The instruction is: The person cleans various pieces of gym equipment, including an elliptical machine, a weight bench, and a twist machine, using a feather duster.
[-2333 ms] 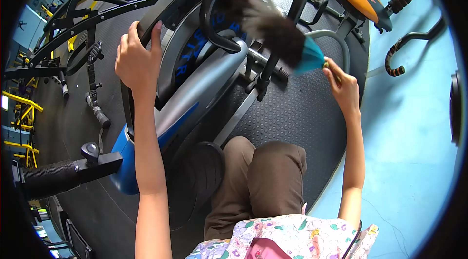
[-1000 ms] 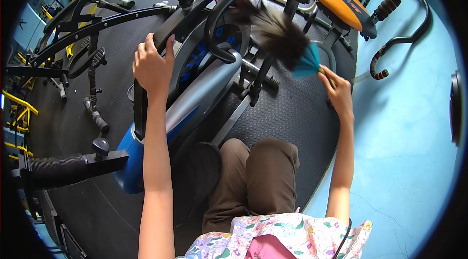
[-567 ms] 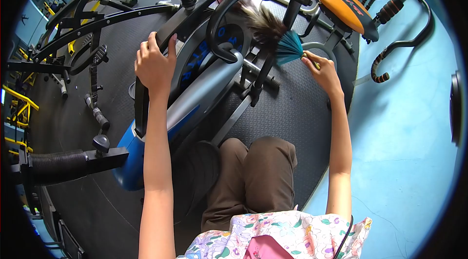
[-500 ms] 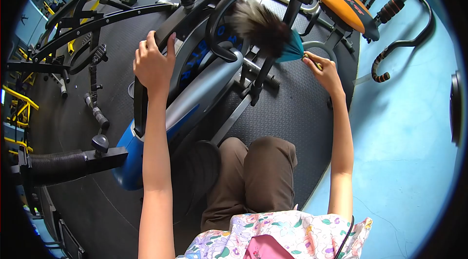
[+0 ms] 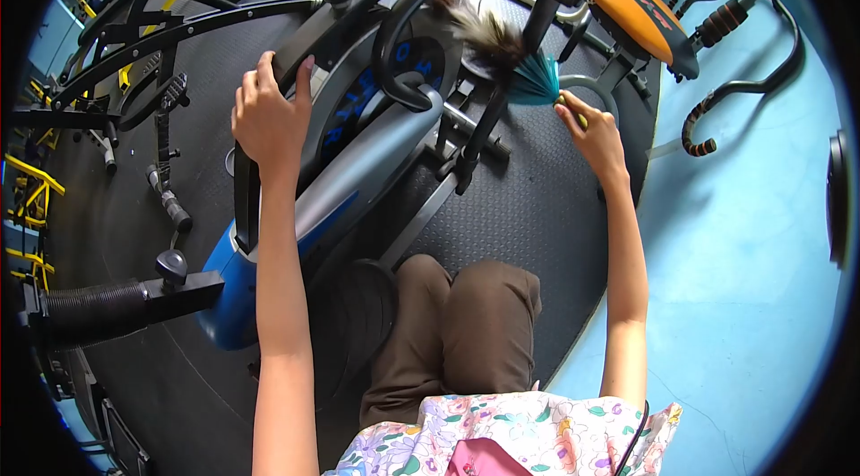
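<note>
My right hand (image 5: 591, 131) is closed round the short handle of a feather duster (image 5: 536, 82). Its teal base is by my fingers, and its brown and cream feathers reach left among the black bars of an exercise bike (image 5: 367, 167). The feather tips are partly hidden behind the curved black handle (image 5: 387, 55). My left hand (image 5: 271, 118) is wrapped over a black frame bar of the bike, with the thumb on the near side and fingers on the far side. The bike's body is silver and blue, with blue lettering on its round cover.
A black and orange padded seat (image 5: 632, 12) stands at the upper right, near a curved handlebar (image 5: 770, 77) by the light blue wall (image 5: 726, 288). On the left are a long black machine arm (image 5: 179, 37) and a padded bar (image 5: 98, 306). Yellow frames (image 5: 36, 176) stand farther left.
The feathers have swung up and left, now stretched out behind the curved handle. My left hand stays on the bar, and the whole view has shifted slightly.
</note>
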The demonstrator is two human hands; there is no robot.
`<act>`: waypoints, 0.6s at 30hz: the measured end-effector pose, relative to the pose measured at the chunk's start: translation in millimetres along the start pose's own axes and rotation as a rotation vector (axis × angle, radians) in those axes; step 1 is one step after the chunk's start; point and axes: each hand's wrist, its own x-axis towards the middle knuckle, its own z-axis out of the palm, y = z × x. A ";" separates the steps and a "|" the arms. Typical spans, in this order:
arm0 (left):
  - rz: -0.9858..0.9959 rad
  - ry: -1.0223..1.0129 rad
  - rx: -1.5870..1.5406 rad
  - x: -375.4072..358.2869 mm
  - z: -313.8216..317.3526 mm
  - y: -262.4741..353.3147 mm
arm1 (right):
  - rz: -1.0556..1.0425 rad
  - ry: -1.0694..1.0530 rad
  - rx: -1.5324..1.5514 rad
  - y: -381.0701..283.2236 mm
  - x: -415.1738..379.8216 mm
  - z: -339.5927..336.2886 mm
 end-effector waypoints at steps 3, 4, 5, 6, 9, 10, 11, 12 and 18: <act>0.017 0.021 0.001 0.0 -0.2 0.1 | -0.049 -0.086 0.203 -1.1 1.8 -5.1; 0.013 0.035 0.005 0.2 -0.2 -0.2 | -0.061 -0.078 0.206 -3.0 1.5 -2.2; 0.012 0.028 0.003 0.4 0.2 -0.1 | -0.010 -0.107 0.180 -5.5 1.2 0.3; 0.009 0.018 -0.001 0.5 0.2 0.2 | 0.042 -0.137 0.151 -6.8 1.7 3.3; 0.012 0.016 0.006 1.2 -2.9 2.1 | 0.114 -0.091 0.094 -23.6 0.8 3.7; 0.013 0.007 0.013 2.7 -4.4 2.4 | 0.161 -0.074 0.027 -32.4 -0.2 1.3; 0.019 0.022 0.006 2.9 -4.2 2.3 | 0.128 -0.068 0.078 -27.4 -1.7 1.9; 0.016 0.034 0.012 3.2 -4.4 2.2 | 0.117 -0.062 0.084 -21.9 -2.0 2.6; -0.004 -0.003 -0.027 3.8 -5.0 1.6 | 0.071 -0.021 0.208 -21.5 1.9 10.2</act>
